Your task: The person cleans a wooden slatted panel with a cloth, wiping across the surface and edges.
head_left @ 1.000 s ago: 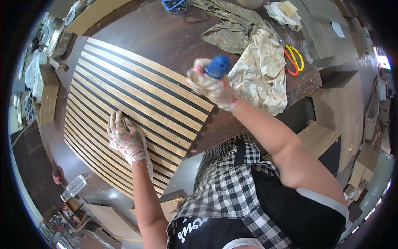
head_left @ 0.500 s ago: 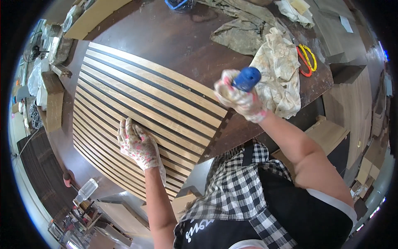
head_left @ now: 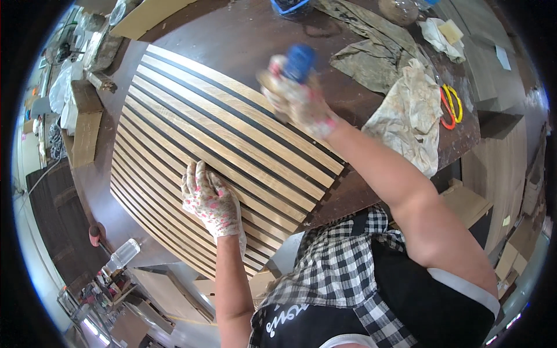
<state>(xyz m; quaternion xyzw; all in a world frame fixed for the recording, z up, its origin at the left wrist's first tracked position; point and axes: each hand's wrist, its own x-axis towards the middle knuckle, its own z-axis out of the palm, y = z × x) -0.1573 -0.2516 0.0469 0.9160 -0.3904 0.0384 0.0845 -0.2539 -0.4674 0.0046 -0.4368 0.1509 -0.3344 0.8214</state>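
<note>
A wood-toned panel of slats with black grooves [head_left: 226, 124] lies slanted on the dark table [head_left: 232, 46]. My left hand [head_left: 210, 200], in a pink-spotted white glove, rests open and flat on the slats near the middle. In a similar stained glove, my right hand [head_left: 299, 101] is closed round a blue cylindrical object [head_left: 300, 62], whose rounded end sticks out at the top. This hand is over the panel's far right edge and smeared by motion. The lower part of the blue object is hidden in the glove.
To the right lie a grey-green rag [head_left: 365, 64], a stained off-white cloth [head_left: 406, 119] and a tool with red and yellow handles [head_left: 451, 107]. Cardboard [head_left: 148, 17] stands at the far left. A clear bottle [head_left: 125, 253] is at the lower left.
My right hand has moved left and away from me with the blue object, from the panel's near right corner to its far edge. My left hand stays on the slats. The view has shifted slightly.
</note>
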